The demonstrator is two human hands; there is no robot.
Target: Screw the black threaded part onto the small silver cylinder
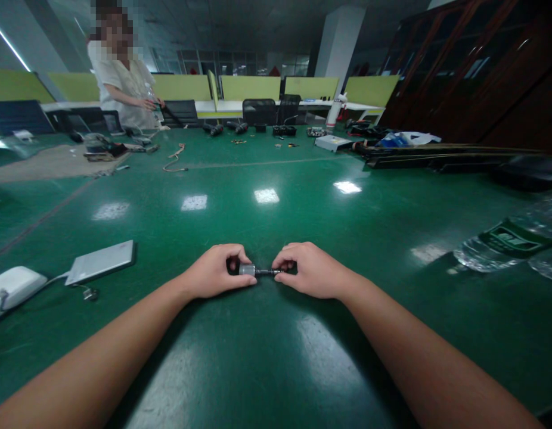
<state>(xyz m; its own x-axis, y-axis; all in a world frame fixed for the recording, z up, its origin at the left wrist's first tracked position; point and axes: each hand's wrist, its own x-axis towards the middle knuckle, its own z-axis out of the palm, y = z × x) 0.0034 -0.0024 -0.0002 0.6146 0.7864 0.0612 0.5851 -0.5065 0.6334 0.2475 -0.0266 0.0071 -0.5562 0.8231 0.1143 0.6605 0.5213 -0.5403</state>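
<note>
Low over the green table, both hands meet at a small tool-like part with a grey cylindrical body (247,270) and a thin dark shaft (264,272). My left hand (216,271) is closed, its thumb and fingers pinching the grey body. The shaft points right, lying roughly level, and my right hand (309,271) pinches its far end between thumb and fingertips. Whether the shaft is one piece with the body or a separate piece cannot be told. The right fingertips hide the shaft's tip.
A grey flat box (101,262) and a white device (12,289) lie left, joined by a cable. Clear plastic bottles (511,241) lie right. Power drills (213,128) and dark long panels (414,155) are at the back. Another person (124,83) stands far left.
</note>
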